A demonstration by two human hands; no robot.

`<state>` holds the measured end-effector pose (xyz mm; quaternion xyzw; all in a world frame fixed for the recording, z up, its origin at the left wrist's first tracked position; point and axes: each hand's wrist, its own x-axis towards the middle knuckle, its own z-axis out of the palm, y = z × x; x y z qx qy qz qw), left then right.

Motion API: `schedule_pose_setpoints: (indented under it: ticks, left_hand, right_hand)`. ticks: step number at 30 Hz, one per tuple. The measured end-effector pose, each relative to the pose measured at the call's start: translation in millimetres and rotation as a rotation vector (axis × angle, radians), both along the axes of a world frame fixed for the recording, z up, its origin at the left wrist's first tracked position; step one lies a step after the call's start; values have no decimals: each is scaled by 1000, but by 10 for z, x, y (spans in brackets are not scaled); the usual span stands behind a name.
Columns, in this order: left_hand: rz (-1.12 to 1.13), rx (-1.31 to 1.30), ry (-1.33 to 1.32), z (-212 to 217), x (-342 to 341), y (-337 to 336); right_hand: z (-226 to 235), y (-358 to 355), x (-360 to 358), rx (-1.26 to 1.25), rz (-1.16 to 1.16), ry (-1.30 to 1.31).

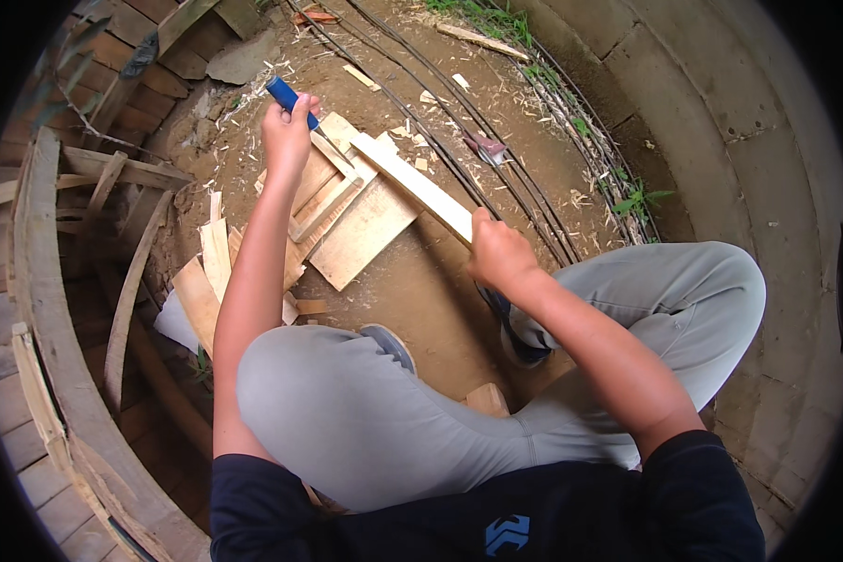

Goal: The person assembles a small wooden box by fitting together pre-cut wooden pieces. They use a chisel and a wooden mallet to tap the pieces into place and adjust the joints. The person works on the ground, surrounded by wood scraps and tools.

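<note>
My left hand (pixel 288 131) is closed round the blue handle (pixel 281 92) of what looks like a chisel. Its lower end points at a small wooden frame (pixel 326 208); the tip is hard to make out. My right hand (pixel 498 251) grips one end of a flat, pale wooden stick (pixel 414 187). The stick's far end reaches over the frame's upper right corner, and I cannot tell whether it touches. Under the frame lie a wide pale board (pixel 370 239) and other wood pieces on the ground.
Wood offcuts (pixel 214 258) are heaped left of the frame. Dark cables (pixel 440 126) cross the dirt on the right, beside a small reddish-brown tool (pixel 484 148). A block wall (pixel 712 122) bounds the right side. Timber framing (pixel 47 253) stands at left. My bent knees flank the work.
</note>
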<state>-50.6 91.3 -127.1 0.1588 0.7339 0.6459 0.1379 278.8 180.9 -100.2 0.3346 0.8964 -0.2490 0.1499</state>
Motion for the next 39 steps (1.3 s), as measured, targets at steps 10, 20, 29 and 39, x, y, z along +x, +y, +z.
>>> schedule_pose_setpoints:
  ticks: [10,20,29,39]
  left_hand:
    - [-49,-210,-219,-94,-537,-26]
    - [-39,204,-64,804,-295,-382]
    - [-105,-111,168,2149,-88,-670]
    - [-21,-298,99,2436,521,-884]
  right_hand:
    - [14,13,-11,-22,3,-41]
    - [-63,57,39,-154,-38,-38]
    - [-123,-273,-150,-151,-397,249]
    - [-667,-137,-285,-113,-574,-15]
